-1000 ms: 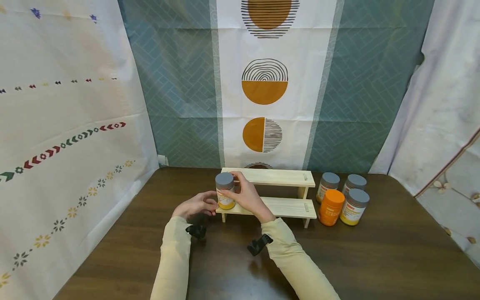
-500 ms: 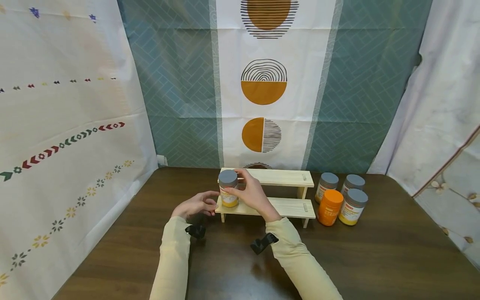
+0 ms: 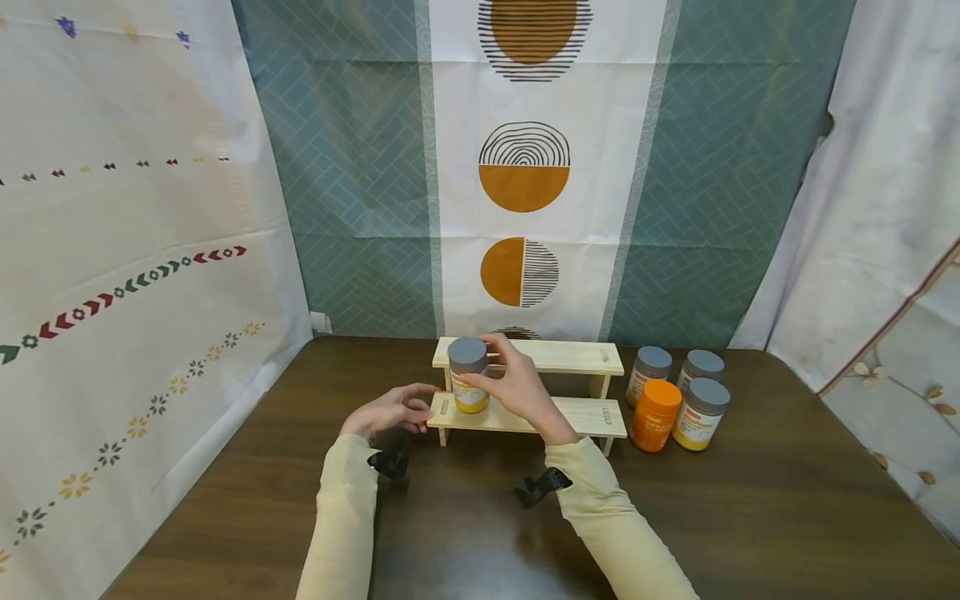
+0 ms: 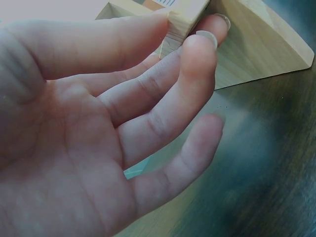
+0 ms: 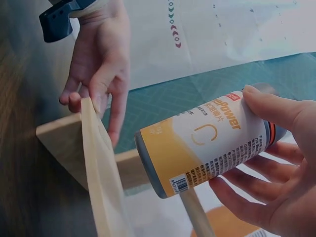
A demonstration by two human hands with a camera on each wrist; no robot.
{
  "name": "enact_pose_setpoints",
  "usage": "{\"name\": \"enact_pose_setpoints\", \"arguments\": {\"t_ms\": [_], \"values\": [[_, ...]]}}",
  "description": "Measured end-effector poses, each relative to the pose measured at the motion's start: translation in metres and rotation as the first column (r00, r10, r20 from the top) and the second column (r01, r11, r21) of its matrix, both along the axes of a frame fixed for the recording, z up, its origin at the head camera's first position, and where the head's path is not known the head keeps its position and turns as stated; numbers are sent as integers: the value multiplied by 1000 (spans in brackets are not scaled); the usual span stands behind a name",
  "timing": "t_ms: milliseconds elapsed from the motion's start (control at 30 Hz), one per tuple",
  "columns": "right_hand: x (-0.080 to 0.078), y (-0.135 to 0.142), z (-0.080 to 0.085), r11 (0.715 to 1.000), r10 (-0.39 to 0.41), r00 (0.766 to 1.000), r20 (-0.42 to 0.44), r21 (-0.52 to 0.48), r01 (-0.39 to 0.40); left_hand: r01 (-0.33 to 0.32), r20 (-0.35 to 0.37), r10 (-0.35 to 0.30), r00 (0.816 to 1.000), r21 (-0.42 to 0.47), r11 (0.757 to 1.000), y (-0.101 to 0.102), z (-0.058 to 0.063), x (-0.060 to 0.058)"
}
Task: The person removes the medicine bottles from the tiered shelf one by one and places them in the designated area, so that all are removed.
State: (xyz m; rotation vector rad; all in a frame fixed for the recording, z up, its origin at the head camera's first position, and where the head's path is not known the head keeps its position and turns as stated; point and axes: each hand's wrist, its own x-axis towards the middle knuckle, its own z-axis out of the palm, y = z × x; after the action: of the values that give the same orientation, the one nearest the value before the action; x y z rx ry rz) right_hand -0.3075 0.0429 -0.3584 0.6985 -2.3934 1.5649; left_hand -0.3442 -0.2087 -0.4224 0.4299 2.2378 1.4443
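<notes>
My right hand (image 3: 519,390) holds a supplement bottle (image 3: 468,377) with a grey lid and a white-and-yellow label, thumb on one side and fingers on the other. In the head view the bottle overlaps the left part of the lower board (image 3: 555,412) of a two-tier wooden shelf. The right wrist view shows the bottle's base (image 5: 150,165) apart from the board's edge (image 5: 91,148). My left hand (image 3: 384,412) pinches the left end of that lower board, thumb above and fingers beneath. Its palm fills much of the left wrist view, beside the wooden end (image 4: 180,24).
Right of the shelf, several bottles stand close together on the dark table (image 3: 750,517): an orange bottle (image 3: 656,417), a grey-lidded bottle (image 3: 701,415) in front, and others behind. The upper board (image 3: 570,357) lies behind the lower one. Curtains (image 3: 360,167) enclose the back and sides.
My right hand has carried the bottle rightward from the left end of the lower board. The left hand stays at the board's end. The other bottles have not moved.
</notes>
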Motion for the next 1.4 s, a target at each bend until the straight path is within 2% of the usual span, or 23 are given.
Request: {"name": "enact_pose_setpoints", "arguments": {"t_ms": [400,967,1400], "values": [[8,34,12,998,-51,998,31,45,49,16,-22,-16,1000,-1,1000,-2,0,0],[19,83,19,990,-97,993,-67,94,103,21,-4,-21,1000,13,1000,-3,0,1],[25,115,17,983,-167,980,-104,61,174,39,-9,-39,999,17,999,-1,-1,0]]}}
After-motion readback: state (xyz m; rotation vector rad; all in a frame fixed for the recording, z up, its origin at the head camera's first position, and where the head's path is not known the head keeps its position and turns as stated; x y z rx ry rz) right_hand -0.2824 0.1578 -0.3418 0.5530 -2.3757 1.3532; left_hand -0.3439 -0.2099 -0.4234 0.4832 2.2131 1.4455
